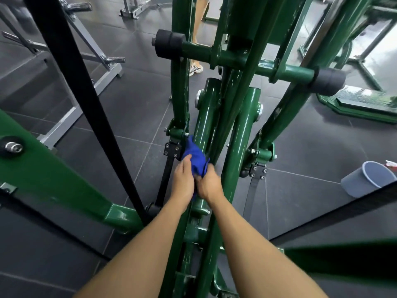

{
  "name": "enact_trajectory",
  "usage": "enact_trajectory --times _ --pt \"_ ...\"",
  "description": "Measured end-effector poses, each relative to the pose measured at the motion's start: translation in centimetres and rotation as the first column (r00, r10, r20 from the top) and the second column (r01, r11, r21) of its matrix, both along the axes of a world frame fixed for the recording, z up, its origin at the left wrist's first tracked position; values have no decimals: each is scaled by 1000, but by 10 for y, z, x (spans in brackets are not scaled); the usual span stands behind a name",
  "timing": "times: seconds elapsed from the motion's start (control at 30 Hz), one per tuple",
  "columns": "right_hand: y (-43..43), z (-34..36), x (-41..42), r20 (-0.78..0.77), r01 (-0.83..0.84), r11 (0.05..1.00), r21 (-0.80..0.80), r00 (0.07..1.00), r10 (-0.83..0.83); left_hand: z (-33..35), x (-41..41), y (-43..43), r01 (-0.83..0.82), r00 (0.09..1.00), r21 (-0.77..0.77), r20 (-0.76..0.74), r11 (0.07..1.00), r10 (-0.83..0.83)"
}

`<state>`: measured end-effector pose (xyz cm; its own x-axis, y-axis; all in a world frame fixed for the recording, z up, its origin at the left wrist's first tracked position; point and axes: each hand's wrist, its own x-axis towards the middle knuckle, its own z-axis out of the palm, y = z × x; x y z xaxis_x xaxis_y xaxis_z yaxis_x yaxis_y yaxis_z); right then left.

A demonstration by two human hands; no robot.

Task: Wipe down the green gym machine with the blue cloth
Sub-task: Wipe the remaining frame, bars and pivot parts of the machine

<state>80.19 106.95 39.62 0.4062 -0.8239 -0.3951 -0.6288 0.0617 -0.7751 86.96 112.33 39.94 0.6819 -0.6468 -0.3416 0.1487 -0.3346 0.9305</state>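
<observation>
1. My left hand [183, 179] and right hand [210, 186] share a curled grip on the bunched blue cloth [196, 158].
2. It lies just ahead, against a slanted tube [205, 121] of the green gym machine [233, 58].
3. That tube runs away and upward; I judge the stroke should follow it.

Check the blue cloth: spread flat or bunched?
Bunched. The blue cloth is wadded between the left hand and right hand, both gripping it against a green machine tube. Creased folds show, with no flat spread.
</observation>
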Motion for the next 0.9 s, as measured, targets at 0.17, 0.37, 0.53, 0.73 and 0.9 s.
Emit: enact_trajectory --times 0.17,0.37,0.53,0.73,0.9 --pt "28 -16 -31 -4 202 979 30 979 -202 -33 -24 45 22 979 151 196 988 -52" --pt "-27 42 -22 391 667 732 -142 717 -577 28 -37 1 264 950 7 171 965 -261" --pt "-87 77 -14 405 649 696 -307 751 -521 53 -31 -20 395 919 28 -24 918 -394" --pt "-91 53 -13 170 411 845 -341 911 -375 40 -22 -13 526 849 121 -28 842 -527" --pt "-28 7 -37 31 449 870 -205 891 -453 11 -47 17 560 829 143 -76 816 -555"
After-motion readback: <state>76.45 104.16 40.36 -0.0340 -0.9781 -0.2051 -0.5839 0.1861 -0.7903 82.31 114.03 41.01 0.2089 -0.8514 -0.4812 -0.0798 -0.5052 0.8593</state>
